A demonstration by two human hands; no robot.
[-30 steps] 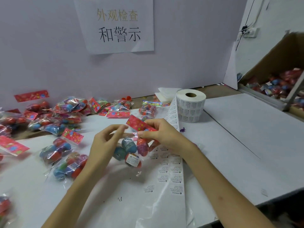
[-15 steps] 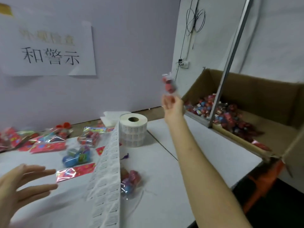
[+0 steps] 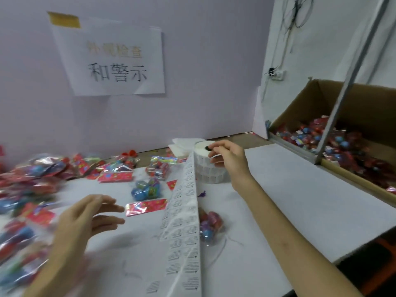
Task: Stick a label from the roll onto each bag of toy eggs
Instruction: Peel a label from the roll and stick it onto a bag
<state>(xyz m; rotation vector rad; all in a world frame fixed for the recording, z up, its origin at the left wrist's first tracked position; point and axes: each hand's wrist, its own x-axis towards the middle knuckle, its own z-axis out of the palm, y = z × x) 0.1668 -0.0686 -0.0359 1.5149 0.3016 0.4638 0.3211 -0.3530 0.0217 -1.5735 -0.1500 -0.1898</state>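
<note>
Head camera: A worker's right hand point(image 3: 227, 155) reaches over the label roll point(image 3: 209, 168) at the far side of a white table point(image 3: 300, 200). Its fingers are curled and the tips are drawn together at the roll's top rim, pinching what appears to be a small white label point(image 3: 215, 156); motion blur makes the grip hard to confirm. From under that hand a long strip of labels point(image 3: 186, 221) runs off the roll toward the worker, down to the near edge of the view.

The left hand point(image 3: 85, 215) hovers above the table, well apart from the right. It is blurred, with its fingers spread and straight, and holds nothing. A bag of toy eggs point(image 3: 211, 224) lies just beside the strip, below the right forearm. A second bag point(image 3: 145, 187) lies beyond the left hand's fingertips, between that hand and the roll. A heap of bags point(image 3: 32, 172) sits beyond and outside the left hand.

Out past the right hand, an open cardboard box point(image 3: 364, 99) holds more bags. A paper sign point(image 3: 115, 63) hangs on the wall above both hands.
</note>
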